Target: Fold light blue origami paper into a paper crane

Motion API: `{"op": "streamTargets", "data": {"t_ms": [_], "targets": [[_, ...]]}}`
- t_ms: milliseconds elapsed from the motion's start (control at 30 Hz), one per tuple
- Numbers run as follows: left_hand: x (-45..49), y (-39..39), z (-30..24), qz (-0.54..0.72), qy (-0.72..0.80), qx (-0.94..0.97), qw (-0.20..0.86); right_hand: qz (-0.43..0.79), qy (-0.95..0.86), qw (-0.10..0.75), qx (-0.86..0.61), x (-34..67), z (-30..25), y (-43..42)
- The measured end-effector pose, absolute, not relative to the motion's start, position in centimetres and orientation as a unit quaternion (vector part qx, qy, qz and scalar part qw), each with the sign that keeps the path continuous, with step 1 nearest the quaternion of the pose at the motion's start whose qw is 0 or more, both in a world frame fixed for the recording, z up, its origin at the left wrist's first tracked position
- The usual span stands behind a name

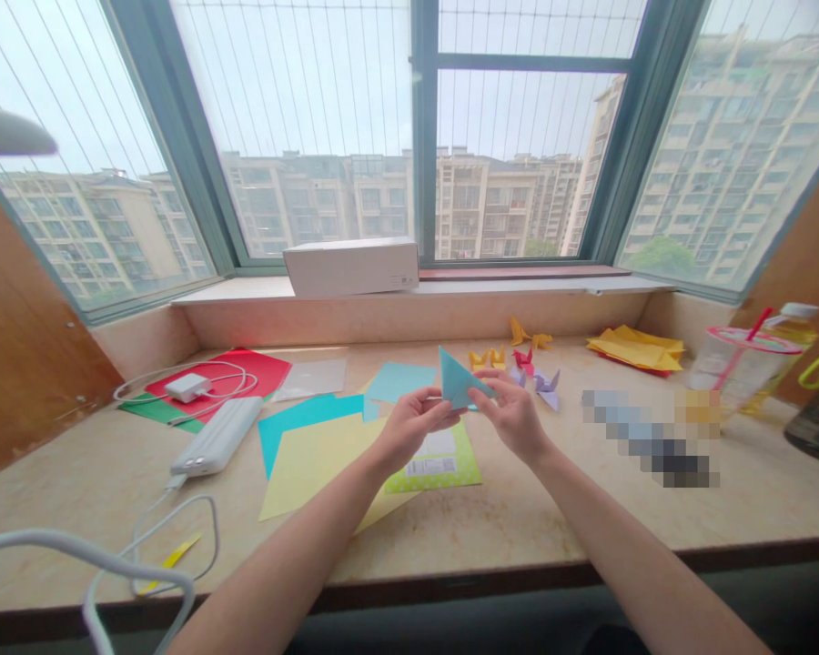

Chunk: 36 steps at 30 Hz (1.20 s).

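A light blue sheet of origami paper (456,377), folded into a pointed triangular shape, is held up above the counter between both hands. My left hand (419,420) pinches its lower left corner. At its right side, my right hand (511,409) grips the edge between thumb and fingers. Below the hands lie a green dotted paper packet (465,466) with a white label and a large pale yellow sheet (314,464). Just beyond my right hand stand small folded paper cranes, among them a purple one (548,389), a red one (524,361) and yellow ones (488,357).
On the left are a white power bank (222,437), a white charger (187,387) with cable, and red paper (263,371). To the right sit yellow paper (634,347), a plastic cup (741,368) with a straw, and a bottle (795,332). A white box (351,268) rests on the windowsill.
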<state>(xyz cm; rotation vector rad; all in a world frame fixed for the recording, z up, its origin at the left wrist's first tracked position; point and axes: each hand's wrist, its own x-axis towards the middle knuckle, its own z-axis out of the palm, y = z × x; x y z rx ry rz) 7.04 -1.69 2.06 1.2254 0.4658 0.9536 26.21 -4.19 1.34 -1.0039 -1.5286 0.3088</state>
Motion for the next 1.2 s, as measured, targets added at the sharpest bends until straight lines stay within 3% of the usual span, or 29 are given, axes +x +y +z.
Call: {"op": "streamTargets", "data": {"t_ms": [300,1200], "targets": [[7.4,-1.7,1.8,0.44,0.219,0.547,0.678,0.271,-0.547,0.668,-0.425,25.4,1.7,-4.3],[7.6,-2.3,2.5,0.434,0.251,0.568,0.652,0.339,-0.492,0.696,-0.4,25.3,2.5,-4.6]]}}
